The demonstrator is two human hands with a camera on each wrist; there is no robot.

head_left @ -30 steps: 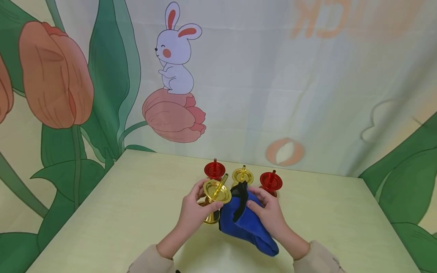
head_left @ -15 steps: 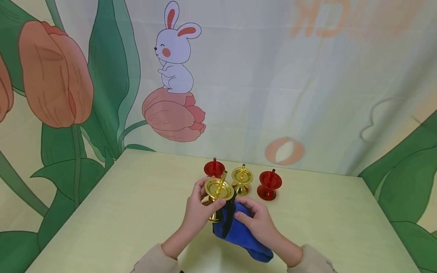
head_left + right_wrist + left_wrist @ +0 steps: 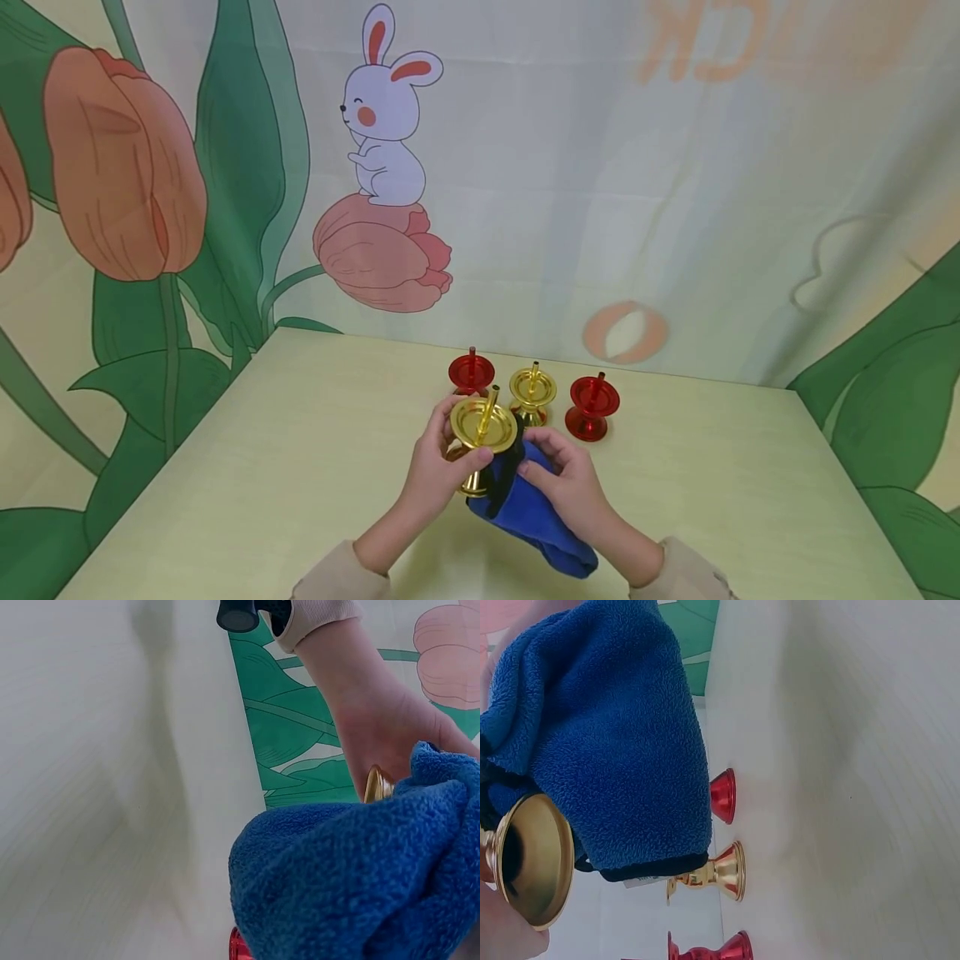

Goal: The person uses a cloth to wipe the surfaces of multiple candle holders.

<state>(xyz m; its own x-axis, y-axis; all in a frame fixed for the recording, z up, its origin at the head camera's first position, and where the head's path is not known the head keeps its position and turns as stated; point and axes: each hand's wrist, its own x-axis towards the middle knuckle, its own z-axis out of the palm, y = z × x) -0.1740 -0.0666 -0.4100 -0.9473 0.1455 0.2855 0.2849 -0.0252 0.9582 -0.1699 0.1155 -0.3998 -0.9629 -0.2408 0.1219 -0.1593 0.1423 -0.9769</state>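
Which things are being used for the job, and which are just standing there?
Probably in the job:
gold stand, in left hand
blue cloth, in right hand

Probably just standing there:
left red stand
middle gold stand
right red stand

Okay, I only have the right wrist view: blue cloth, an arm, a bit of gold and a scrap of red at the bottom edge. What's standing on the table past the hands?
Observer: In the head view, left to right, a red holder, a gold holder and a second red holder.
Operator: What tops the gold piece I half see?
Observer: The head view shows a shallow dish with a tube rising from it.
Operator: My own side is hidden. What's the right hand doing?
Observer: It grips the blue cloth, thumb showing on the near side in the head view.
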